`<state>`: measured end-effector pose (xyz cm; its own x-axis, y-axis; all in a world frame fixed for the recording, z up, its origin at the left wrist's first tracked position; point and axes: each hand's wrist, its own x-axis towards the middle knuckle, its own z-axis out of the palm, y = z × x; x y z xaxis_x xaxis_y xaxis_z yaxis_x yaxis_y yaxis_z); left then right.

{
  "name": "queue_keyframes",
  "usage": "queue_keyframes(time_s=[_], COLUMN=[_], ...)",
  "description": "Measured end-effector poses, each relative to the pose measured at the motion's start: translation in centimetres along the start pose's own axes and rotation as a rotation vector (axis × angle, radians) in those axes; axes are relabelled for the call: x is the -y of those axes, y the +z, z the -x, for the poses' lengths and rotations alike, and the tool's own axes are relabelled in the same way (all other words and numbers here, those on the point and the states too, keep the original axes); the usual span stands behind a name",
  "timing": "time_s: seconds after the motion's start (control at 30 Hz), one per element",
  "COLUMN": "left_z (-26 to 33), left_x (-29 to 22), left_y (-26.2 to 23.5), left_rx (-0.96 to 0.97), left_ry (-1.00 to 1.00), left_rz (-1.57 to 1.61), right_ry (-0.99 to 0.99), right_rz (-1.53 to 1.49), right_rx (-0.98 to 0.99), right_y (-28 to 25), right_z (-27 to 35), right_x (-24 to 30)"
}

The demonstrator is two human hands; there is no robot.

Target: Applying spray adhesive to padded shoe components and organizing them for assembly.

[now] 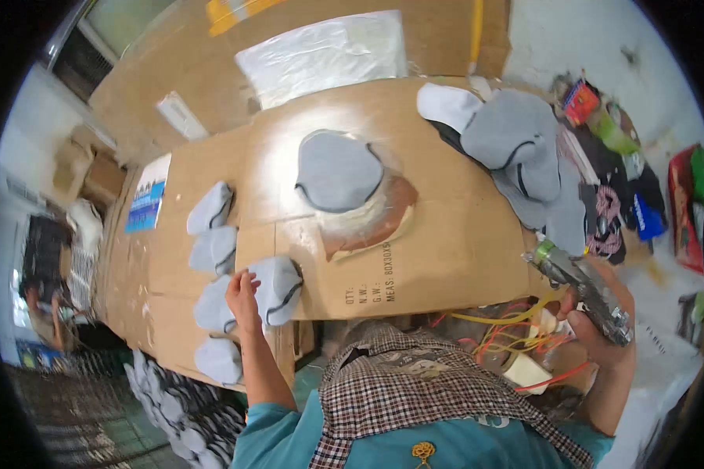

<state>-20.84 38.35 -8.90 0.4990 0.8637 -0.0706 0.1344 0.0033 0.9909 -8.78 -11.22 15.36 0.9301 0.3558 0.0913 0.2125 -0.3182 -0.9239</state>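
Note:
My left hand point(244, 303) is over the left part of the cardboard-covered table, fingers loosely bent and apart, beside a grey fabric cap-shaped piece point(276, 285) with black edging. I cannot tell whether the fingertips touch it. Several similar grey pieces point(213, 248) lie in a column around that hand. Off the table's right front corner, my right hand point(594, 332) is wrapped round a grey metal spray gun point(579, 277) with a green part at one end. Another grey piece point(338, 170) lies mid-table on a whitish, coated patch, with a torn brown patch point(387, 223) below it.
A pile of grey fabric pieces point(516, 141) sits at the table's far right. Bags and coloured packets point(602, 117) crowd the right side. Yellow and orange hoses point(516, 332) tangle below the front edge. A plastic-covered sheet point(321, 59) is on the upright cardboard behind.

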Motion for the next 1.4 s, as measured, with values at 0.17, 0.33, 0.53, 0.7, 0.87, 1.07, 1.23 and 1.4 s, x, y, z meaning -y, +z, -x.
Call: queue_keyframes(time_s=[0.17, 0.33, 0.53, 0.7, 0.87, 1.07, 1.23, 1.4], left_z=[-0.4, -0.1, 0.6, -0.2, -0.8, -2.4, -3.4, -5.0], left_x=[-1.3, -2.6, -3.3, -1.4, -0.3, -1.0, -1.2, -0.9], left_y=[3.5, 6.0, 7.9, 6.8, 3.5, 1.7, 0.3, -0.7], left_rx=[0.03, 0.014, 0.013, 0.02, -0.008, 0.008, 0.044, 0.106], left_ry=[0.089, 0.091, 0.091, 0.065, 0.061, 0.104, 0.115, 0.156], left_rz=[-0.128, -0.129, -0.207, -0.104, -0.084, -0.057, -0.037, 0.045], right_ry=[-0.206, -0.079, -0.331, -0.294, -0.121, -0.197, -0.056, -0.016], right_rz=[0.195, 0.118, 0.278, 0.362, 0.285, 0.304, 0.215, 0.116], right_rx=[0.336, 0.162, 0.336, 0.33, 0.25, 0.437, 0.184, 0.248], right_y=[-4.3, -6.8, -6.7, -4.0, -2.6, 1.3, 4.1, 6.1], right_z=[-3.8, -5.1, -8.0, -9.8, -9.6, -9.0, -8.5, -5.5], right_x=[-1.8, -3.7, -2.8, 1.4, 2.5, 5.1, 6.2, 7.6])
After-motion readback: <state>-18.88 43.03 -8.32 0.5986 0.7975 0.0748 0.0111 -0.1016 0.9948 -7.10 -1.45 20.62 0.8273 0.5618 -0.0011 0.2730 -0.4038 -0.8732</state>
